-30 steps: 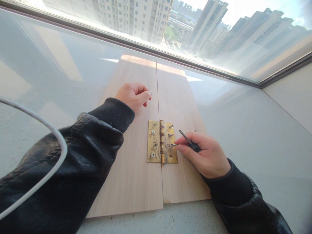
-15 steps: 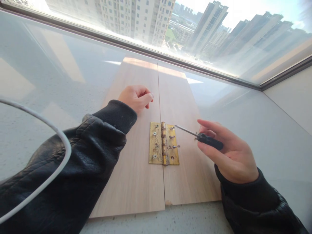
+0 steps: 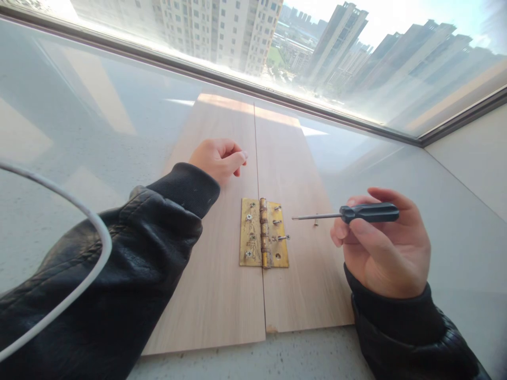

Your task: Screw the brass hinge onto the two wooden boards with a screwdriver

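Head camera: near the middle of the frame, a brass hinge (image 3: 251,232) lies opened flat across the seam between the left board (image 3: 214,295) and the right board (image 3: 301,301). Its left leaf shows four screw heads (image 3: 249,217) sitting in their holes. On the right leaf three leaning screws (image 3: 283,237) stick up, and an open hole shows at the lower end.

At center right, the right hand (image 3: 386,253) holds a screwdriver (image 3: 368,212) by its dark handle, thumb in front and fingers behind, pinching it. The shaft points left, nearly level in the frame, its tip near the hinge's right edge but apart from it. Below the shaft, a loose screw (image 3: 316,220) shows over the right board.

Above center, the left hand (image 3: 218,158) is over the left board, its fingers curled and the thumb pressed against the index finger; whether anything small sits between them I cannot tell.

A white cable (image 3: 105,237) loops in from the left edge. Along the top, a window frame (image 3: 158,62) slants down rightward, with tall buildings (image 3: 336,42) beyond the glass.
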A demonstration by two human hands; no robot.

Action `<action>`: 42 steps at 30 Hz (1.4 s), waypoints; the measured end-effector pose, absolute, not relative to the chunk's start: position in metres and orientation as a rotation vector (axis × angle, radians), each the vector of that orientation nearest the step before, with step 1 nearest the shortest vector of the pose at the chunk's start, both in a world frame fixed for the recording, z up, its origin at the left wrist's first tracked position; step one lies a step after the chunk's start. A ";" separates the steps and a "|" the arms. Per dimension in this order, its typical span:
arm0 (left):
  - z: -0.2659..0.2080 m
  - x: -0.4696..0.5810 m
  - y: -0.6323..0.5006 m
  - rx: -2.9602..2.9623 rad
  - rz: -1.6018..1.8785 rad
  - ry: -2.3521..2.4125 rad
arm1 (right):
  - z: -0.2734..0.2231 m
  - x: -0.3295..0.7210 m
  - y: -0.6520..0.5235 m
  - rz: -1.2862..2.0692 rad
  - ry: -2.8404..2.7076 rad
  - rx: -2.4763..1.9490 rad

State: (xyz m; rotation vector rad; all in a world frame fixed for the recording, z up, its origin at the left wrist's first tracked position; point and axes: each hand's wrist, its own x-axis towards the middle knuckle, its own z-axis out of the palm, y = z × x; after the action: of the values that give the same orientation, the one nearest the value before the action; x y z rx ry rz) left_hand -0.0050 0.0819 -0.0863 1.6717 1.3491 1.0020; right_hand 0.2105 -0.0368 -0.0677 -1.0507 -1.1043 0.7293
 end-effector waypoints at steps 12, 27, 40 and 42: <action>-0.087 -0.006 0.083 1.662 1.001 1.331 | -0.071 0.208 -0.044 0.658 -1.260 -1.024; -0.087 -0.006 0.083 1.684 0.992 1.344 | -0.074 0.205 -0.044 0.611 -1.328 -1.032; -0.085 -0.006 0.081 1.677 0.993 1.341 | -0.076 0.202 -0.046 0.526 -1.385 -1.023; -0.086 -0.005 0.081 1.679 0.995 1.342 | -0.076 0.202 -0.046 0.509 -1.383 -1.027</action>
State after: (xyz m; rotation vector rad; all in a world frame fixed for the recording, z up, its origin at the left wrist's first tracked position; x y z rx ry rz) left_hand -0.0053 0.0813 -0.0855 1.6791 1.3418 0.9951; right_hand 0.2017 -0.0461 -0.0761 -1.0268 -1.3835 0.5089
